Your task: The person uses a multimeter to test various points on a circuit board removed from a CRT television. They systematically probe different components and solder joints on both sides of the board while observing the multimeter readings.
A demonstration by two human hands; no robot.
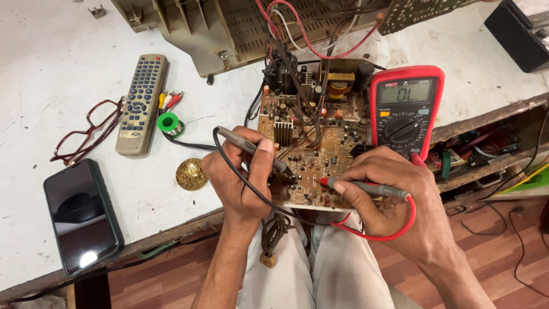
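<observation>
Probing a brown, component-studded circuit board point(311, 154): left hand point(240, 177) gripping the black-leaded grey probe point(251, 149), right hand point(394, 194) pinching the red-leaded grey probe point(366, 187), both tips resting on the board between the hands. Advisable: holding tips steady, fingers behind the guards. Beyond the right hand, red-cased multimeter point(406, 111) displaying a grey screen; far left of the left hand, a dark smartphone point(82, 214) lying on the white surface point(51, 57).

Left hand point(239, 182) gripping black test probe point(251, 149), tip down on brown circuit board point(311, 150). Right hand point(394, 197) pinching red test probe point(366, 187), tip touching board's near edge. Red multimeter point(406, 111) propped at board's right. Remote control point(142, 103), spectacles point(86, 133), dark smartphone point(82, 214) lying on white workbench point(46, 57) at left.
</observation>
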